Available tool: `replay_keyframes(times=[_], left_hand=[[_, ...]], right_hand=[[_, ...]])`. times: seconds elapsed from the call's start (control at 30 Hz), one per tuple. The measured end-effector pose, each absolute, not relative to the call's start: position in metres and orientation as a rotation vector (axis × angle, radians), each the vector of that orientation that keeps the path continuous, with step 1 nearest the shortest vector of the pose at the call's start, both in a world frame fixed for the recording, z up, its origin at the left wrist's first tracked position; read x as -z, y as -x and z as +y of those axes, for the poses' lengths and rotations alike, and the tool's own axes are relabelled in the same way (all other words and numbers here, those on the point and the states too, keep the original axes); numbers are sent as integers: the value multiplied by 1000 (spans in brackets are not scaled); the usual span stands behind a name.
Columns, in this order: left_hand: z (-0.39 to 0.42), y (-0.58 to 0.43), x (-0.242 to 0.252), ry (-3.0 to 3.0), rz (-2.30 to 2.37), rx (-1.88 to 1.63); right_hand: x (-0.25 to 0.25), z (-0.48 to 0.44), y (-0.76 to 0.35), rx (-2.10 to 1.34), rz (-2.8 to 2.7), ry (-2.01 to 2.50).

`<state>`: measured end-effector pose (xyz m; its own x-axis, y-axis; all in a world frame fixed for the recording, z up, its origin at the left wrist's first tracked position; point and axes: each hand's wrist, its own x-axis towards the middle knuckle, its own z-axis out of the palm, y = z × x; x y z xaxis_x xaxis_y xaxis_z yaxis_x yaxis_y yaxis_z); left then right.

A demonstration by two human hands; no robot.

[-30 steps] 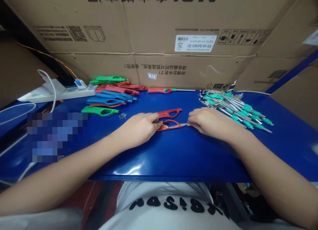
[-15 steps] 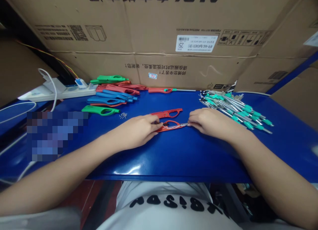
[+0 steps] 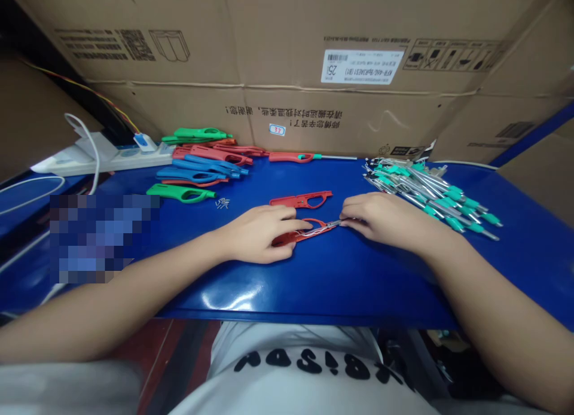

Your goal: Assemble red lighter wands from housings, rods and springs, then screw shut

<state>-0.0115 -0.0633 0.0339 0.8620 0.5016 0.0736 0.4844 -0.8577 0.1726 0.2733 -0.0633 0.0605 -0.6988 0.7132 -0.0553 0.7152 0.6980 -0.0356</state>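
Note:
Flat on the table lies a red lighter shell half (image 3: 309, 234), with thin white wires and a metal piece inside it. My left hand (image 3: 262, 232) grips its left end, thumb on the near edge and fingers over the far edge. At the shell's narrow right end, my right hand (image 3: 374, 217) pinches a metal rod (image 3: 335, 223); most of the rod is hidden by the fingers. Just beyond, a second red shell half (image 3: 305, 200) lies by itself, its left end partly behind my left fingers.
Lighter rods with green collars (image 3: 430, 194) are heaped on the right. Red, blue and green shells (image 3: 201, 167) are stacked at back left, near small screws (image 3: 223, 203). One assembled red lighter (image 3: 293, 157) lies before the cardboard (image 3: 278, 104). A power strip (image 3: 107, 162) stands left.
My left hand has shifted its fingers, spreading from a pinch near the wires to a wider grip across the shell's left end. My right hand stays at the rod.

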Motion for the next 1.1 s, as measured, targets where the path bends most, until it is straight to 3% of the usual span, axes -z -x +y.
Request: replay_keyframes(times=[0.77, 1.1], left_hand=[[-59, 17, -30, -3010, 732, -448], [-68, 8, -19, -2884, 869, -534]], right_hand=[[-62, -69, -277, 395, 2923, -1315], [-35, -72, -252, 471, 3002, -1306]])
